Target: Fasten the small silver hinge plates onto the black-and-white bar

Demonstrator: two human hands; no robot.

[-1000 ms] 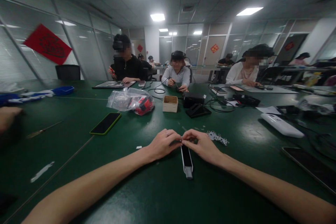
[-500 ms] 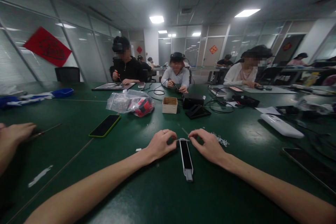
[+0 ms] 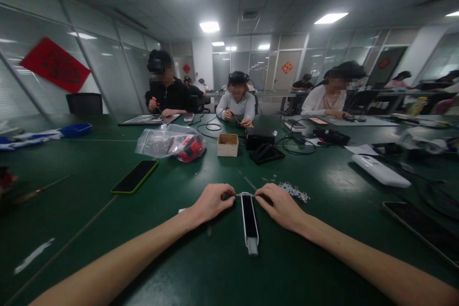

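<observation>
A narrow white-rimmed device with a dark face (image 3: 250,220) lies on the green table (image 3: 172,267), its grey end (image 3: 253,247) toward me. At its far end my left hand (image 3: 215,202) is closed in a pinch on the left, and my right hand (image 3: 278,203) is pinched on the right. Something thin and small shows between the fingertips, too small to name. Beyond my right hand lie small pale flat pieces (image 3: 294,191) and a thin clear strip (image 3: 250,182).
A phone with a green edge (image 3: 135,177) lies left. Ahead are a plastic bag with red items (image 3: 172,143), a small box (image 3: 227,146) and a black stand (image 3: 266,153). A white device (image 3: 380,170) and a dark tablet (image 3: 423,229) lie right. People sit across the table.
The view has shifted slightly to the right. My hands remain at the device's far end, with my right fingers lower and closer to it. Another person's hand at the left edge has mostly gone from view.
</observation>
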